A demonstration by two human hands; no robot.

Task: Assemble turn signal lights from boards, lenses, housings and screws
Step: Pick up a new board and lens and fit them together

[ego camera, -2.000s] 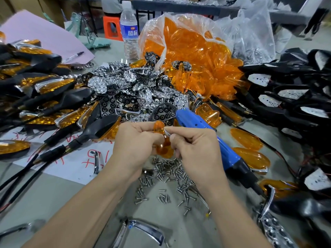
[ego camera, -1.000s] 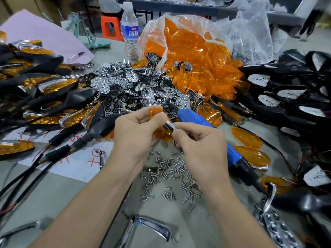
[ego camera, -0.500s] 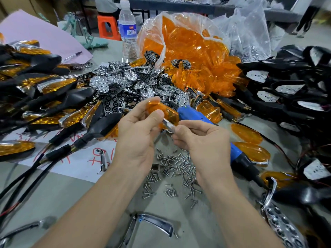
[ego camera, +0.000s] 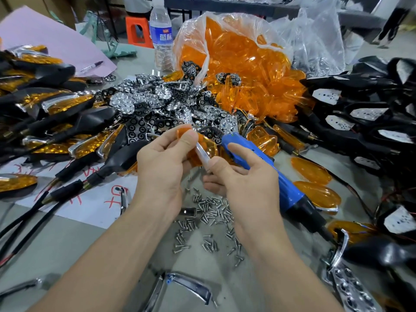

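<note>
Table packed — L hand: lens (R hand: trim).

Amber lens mostly hidden behind L hand; silver piece's lower end hidden in R hand.

An amber lens is being pinched, tilted, between the thumb and fingertips of the left hand. A slim silver strip is being held slanting across it, its lower end gripped by the right hand. Small silver screws are lying scattered just below both hands' fingers.
</note>
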